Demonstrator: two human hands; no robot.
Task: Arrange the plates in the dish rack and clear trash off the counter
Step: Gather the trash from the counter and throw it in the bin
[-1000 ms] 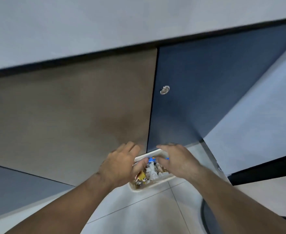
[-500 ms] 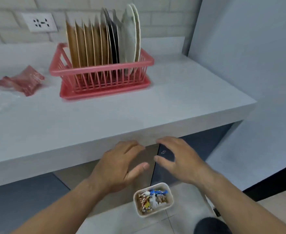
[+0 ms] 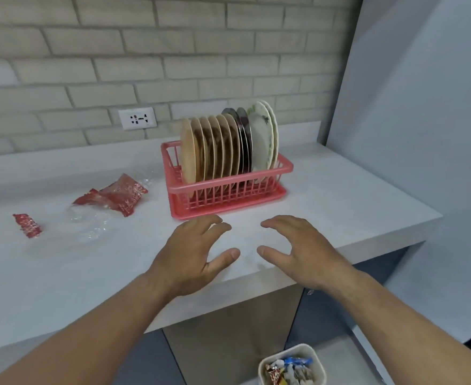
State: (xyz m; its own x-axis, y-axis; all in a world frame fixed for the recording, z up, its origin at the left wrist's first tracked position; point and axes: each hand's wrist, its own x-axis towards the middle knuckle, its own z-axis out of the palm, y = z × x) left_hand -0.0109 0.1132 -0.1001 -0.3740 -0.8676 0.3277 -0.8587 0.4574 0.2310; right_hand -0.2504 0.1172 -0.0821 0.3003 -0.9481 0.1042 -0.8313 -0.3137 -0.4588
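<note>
Pale counter (image 3: 353,201), brick wall (image 3: 173,51) — pink dish rack (image 3: 228,187) holds upright plates (image 3: 217,145), red wrappers (image 3: 117,194) beside it; left hand (image 3: 192,254), right hand (image 3: 303,254) spread, empty, over counter edge.

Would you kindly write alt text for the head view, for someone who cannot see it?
A person's left hand and right hand hover open over a counter before a red dish rack of upright plates. Red wrappers lie at left; a trash-filled bin stands on the floor.

Pink dish rack (image 3: 230,187); tan, dark, white floral plates (image 3: 228,145); red wrappers (image 3: 112,198); pale grey counter (image 3: 339,195).
</note>
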